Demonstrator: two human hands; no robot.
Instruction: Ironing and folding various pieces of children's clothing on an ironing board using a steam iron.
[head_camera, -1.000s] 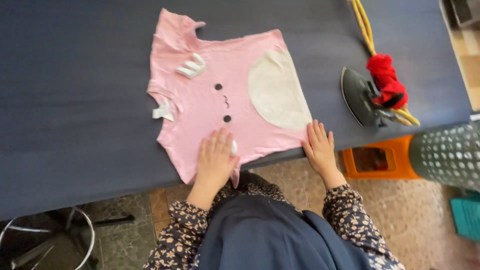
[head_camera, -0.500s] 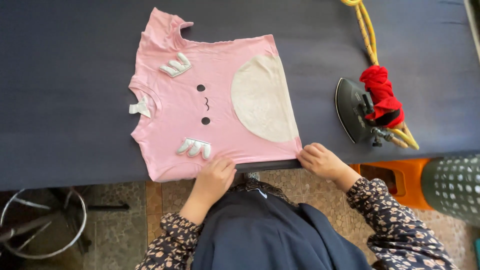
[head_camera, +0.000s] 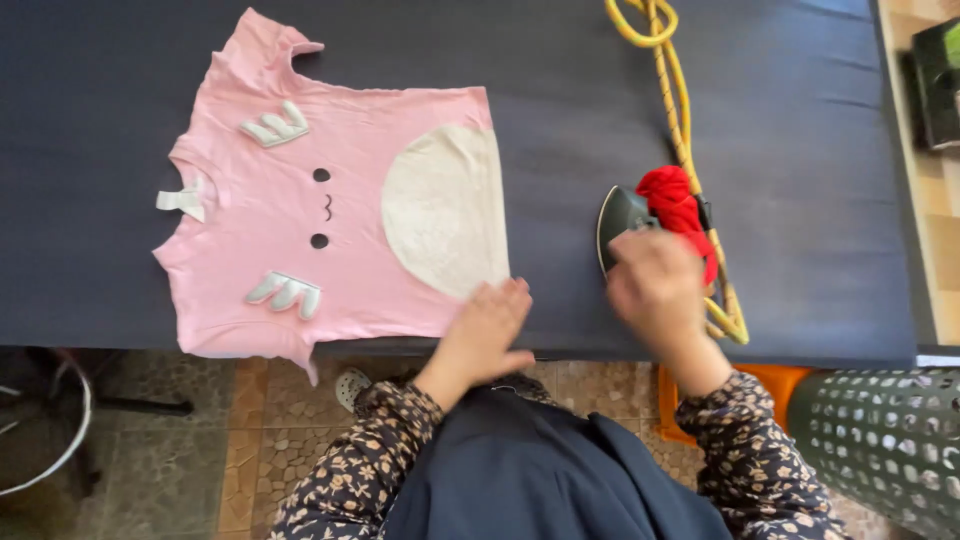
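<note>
A small pink T-shirt (head_camera: 340, 220) lies flat on the dark blue table (head_camera: 560, 80), neck to the left, with a cream oval patch and grey claw shapes on its front. My left hand (head_camera: 490, 325) rests flat on the shirt's near hem corner, fingers spread. To the right, my right hand (head_camera: 655, 285) is over the near end of a dark iron (head_camera: 620, 215), whose handle is wrapped in red cloth (head_camera: 670, 195). The hand is blurred and hides part of the iron, so I cannot tell whether it grips.
A yellow cord (head_camera: 665, 60) runs from the iron to the table's far edge. Below the near edge stand an orange box (head_camera: 770, 385) and a green perforated basket (head_camera: 880, 440). A dark box (head_camera: 940, 80) sits beyond the right edge. A chair base (head_camera: 50, 440) is at lower left.
My right hand left the shirt's hem and moved right to the iron. My left hand slid right along the hem to its corner. The view shifted, so the shirt sits further left.
</note>
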